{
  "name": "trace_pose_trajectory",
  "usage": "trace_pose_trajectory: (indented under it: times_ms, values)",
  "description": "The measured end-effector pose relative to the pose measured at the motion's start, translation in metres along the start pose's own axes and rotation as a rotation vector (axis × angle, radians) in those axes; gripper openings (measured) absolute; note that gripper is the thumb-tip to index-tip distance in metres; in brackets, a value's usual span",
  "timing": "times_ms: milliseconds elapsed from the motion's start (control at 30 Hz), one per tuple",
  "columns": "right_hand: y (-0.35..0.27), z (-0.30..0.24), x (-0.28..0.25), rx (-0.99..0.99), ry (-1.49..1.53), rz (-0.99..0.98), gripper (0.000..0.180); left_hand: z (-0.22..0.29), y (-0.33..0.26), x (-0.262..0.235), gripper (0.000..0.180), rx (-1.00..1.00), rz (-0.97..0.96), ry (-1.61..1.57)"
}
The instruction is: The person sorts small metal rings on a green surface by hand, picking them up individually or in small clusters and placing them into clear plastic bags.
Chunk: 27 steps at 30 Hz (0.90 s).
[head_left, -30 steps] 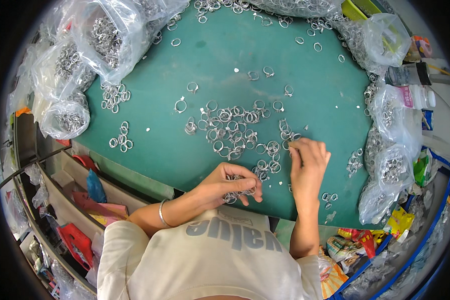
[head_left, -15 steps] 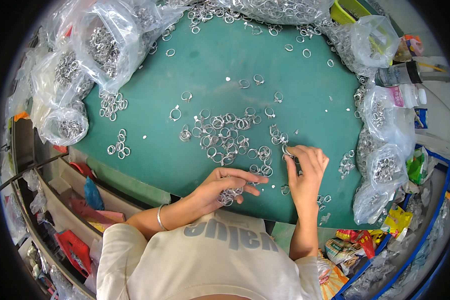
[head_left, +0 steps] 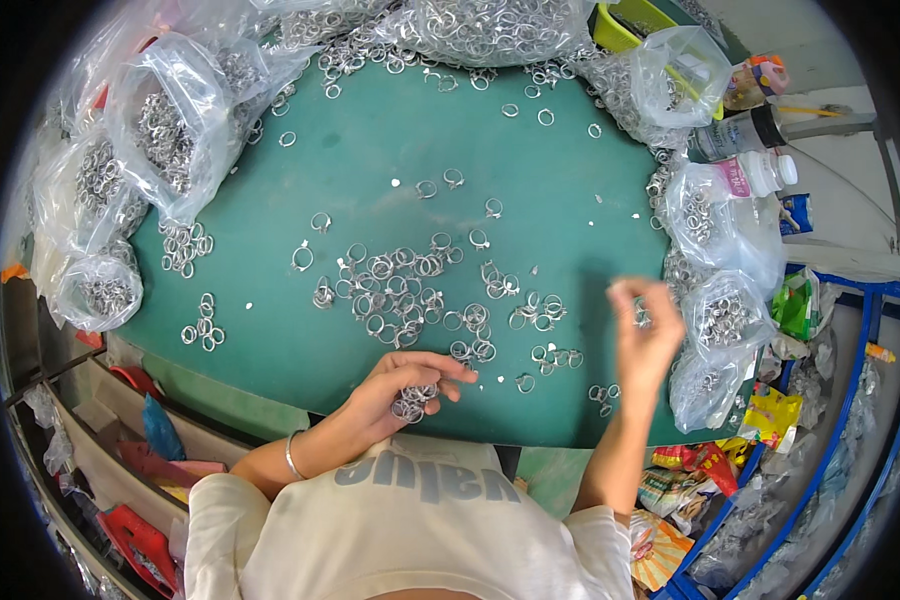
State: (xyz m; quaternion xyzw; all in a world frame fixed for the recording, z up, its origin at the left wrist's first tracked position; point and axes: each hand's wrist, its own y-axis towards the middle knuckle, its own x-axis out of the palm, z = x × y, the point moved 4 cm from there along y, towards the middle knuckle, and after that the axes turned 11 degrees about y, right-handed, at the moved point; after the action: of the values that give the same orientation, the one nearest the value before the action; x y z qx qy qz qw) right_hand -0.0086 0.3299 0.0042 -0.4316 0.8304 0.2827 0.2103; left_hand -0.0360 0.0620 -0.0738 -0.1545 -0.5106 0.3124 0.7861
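My left hand [head_left: 395, 388] is palm-up near the table's front edge, with a cluster of silver-coloured metal rings [head_left: 413, 402] in its curled fingers. Its forefinger stretches past the cluster toward the rings on the table. My right hand [head_left: 652, 330] hovers over the right side, thumb and fingertips drawn together and slightly blurred; what they hold, if anything, I cannot make out. A few rings show behind it. Between and beyond the hands lies a loose heap of rings [head_left: 395, 285]. Smaller groups of rings [head_left: 540, 310] lie to its right.
Clear plastic bags full of rings [head_left: 165, 140] line the left edge; more bags [head_left: 725, 315] stand on the right. A large bag [head_left: 490, 30] lies at the back beside a yellow-green basket [head_left: 630, 25]. Small ring groups [head_left: 202, 325] lie on the green table [head_left: 530, 230].
My right hand has moved right, away from the rings by the heap, uncovering small groups there. My left hand still holds its cluster. The whole view has shifted.
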Motion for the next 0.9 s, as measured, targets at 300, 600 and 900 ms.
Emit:
trace_pose_trajectory:
  times_ms: [300,600,900]
  values:
    - [0.042,0.002,0.006,-0.166,-0.152,-0.09,0.014,0.001,-0.011,-0.002,0.019,0.012,0.031,-0.096]
    - [-0.02,-0.006,0.082,-0.163,-0.173,-0.454,0.027,-0.009,-0.01,-0.007,0.017,-0.006,0.005,-0.135]
    - [-0.031,-0.029,0.1,-0.366,-0.352,-0.262,0.019,-0.013,-0.016,-0.012,0.018,0.01,0.004,-0.194]
